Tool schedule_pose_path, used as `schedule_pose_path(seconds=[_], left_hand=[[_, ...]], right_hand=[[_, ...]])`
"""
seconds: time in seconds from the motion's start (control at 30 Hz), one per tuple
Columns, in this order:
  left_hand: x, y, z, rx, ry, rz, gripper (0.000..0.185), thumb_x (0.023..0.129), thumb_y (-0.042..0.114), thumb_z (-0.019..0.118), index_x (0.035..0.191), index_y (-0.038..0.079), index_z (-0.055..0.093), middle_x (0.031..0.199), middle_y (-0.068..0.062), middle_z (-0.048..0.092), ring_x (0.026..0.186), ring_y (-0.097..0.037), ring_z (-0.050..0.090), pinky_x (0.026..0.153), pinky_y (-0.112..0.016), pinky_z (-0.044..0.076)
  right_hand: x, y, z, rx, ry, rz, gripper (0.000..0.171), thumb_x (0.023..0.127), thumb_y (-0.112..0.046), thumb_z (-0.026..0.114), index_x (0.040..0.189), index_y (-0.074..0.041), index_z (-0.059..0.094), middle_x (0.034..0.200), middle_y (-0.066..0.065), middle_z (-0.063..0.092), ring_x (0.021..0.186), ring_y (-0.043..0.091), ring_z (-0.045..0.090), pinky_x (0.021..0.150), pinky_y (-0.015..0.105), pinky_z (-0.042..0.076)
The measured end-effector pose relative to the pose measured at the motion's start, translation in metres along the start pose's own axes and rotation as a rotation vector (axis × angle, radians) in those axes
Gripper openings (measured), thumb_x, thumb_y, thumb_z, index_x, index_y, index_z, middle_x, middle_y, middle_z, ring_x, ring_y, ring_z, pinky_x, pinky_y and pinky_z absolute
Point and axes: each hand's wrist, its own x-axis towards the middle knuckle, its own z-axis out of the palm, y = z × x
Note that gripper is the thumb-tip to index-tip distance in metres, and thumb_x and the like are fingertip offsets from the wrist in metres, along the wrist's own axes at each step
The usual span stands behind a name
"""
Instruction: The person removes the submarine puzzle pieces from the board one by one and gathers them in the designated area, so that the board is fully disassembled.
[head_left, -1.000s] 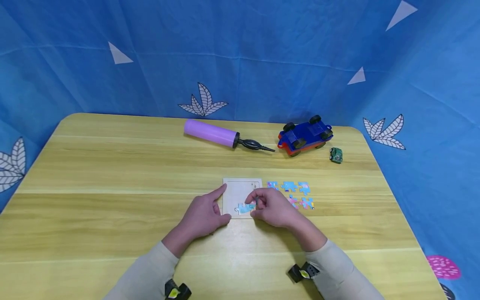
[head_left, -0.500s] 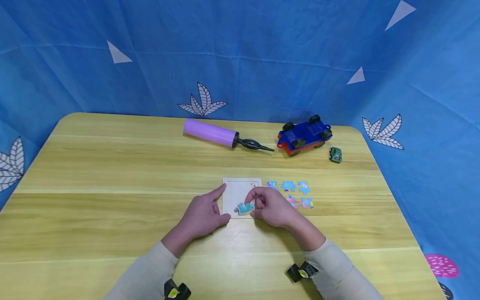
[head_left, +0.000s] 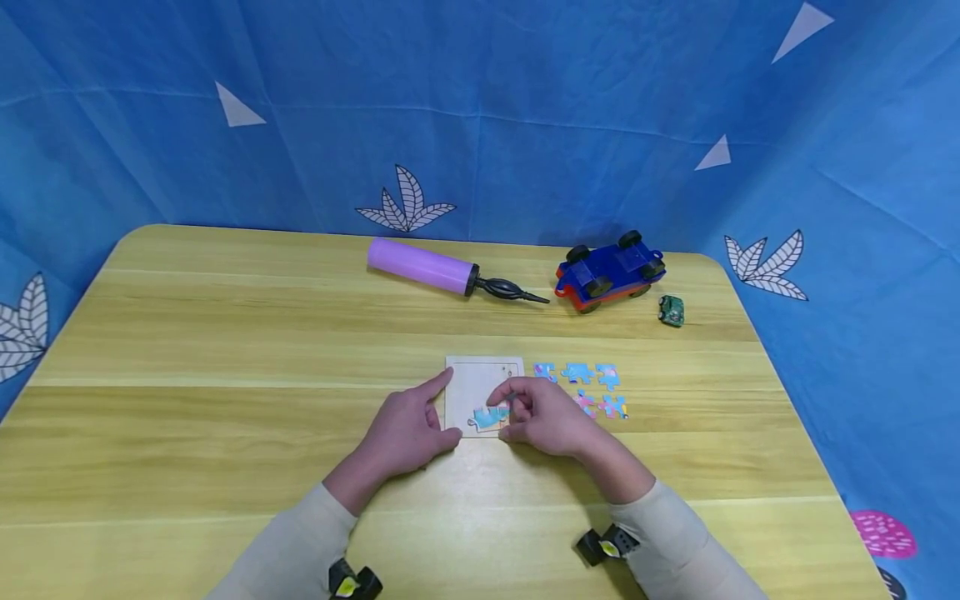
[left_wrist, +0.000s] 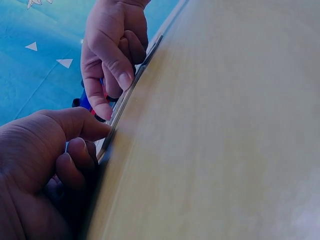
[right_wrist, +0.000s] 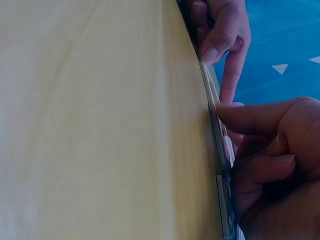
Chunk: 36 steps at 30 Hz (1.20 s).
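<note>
A pale square puzzle board (head_left: 472, 383) lies flat on the table between the hands. My left hand (head_left: 405, 429) holds its left side, thumb at the near corner and index finger farther up the edge. Over the board's near right part, my right hand (head_left: 547, 415) pinches a light blue jigsaw piece (head_left: 487, 418) between thumb and index finger; the hand covers the piece's right end. In the left wrist view, the left thumb meets the board's edge (left_wrist: 120, 107). The right wrist view shows the right hand (right_wrist: 290, 160) with its other fingers curled in.
Several loose blue and pink jigsaw pieces (head_left: 577, 373) lie right of the board, partly behind the right hand. At the back are a purple hand pump (head_left: 422, 265), an overturned blue and red toy truck (head_left: 611, 271) and a small green toy car (head_left: 672, 311). A blue curtain (head_left: 480, 117) hangs behind the table (head_left: 225, 333).
The jigsaw piece tilts and turns slightly under the right fingers, and the right index fingertip shifts a little left. The left hand and the board stay in place.
</note>
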Motion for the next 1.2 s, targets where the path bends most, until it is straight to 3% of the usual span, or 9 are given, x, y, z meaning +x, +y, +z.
schedule_pose_path(seconds=[0.33,0.67,1.2], left_hand=[[0.001,-0.001,0.000,0.004,0.008,0.005,0.086,0.077,0.016,0.081,0.153,0.007,0.041,0.058,0.004,0.056,0.047,-0.011,0.050,0.050,-0.031,0.044],[0.000,0.000,0.000,0.006,0.004,0.002,0.087,0.078,0.017,0.082,0.153,0.007,0.040,0.058,0.004,0.056,0.047,-0.011,0.050,0.051,-0.031,0.044],[0.001,-0.003,0.001,0.002,0.011,0.010,0.085,0.078,0.016,0.080,0.153,0.007,0.040,0.057,0.005,0.056,0.047,-0.010,0.047,0.056,-0.031,0.045]], right_hand=[[-0.002,-0.002,0.002,-0.072,0.019,-0.002,0.030,0.078,-0.003,0.084,0.101,-0.010,0.066,0.060,-0.007,0.040,0.054,0.008,0.039,0.071,0.034,0.046],[-0.005,0.003,0.003,-0.064,0.044,-0.042,0.029,0.079,-0.005,0.084,0.101,-0.010,0.066,0.059,-0.007,0.038,0.053,0.008,0.037,0.074,0.034,0.047],[-0.038,0.017,-0.010,-0.028,0.170,-0.029,0.031,0.079,-0.005,0.085,0.102,-0.012,0.066,0.060,-0.006,0.037,0.055,0.009,0.035,0.078,0.032,0.046]])
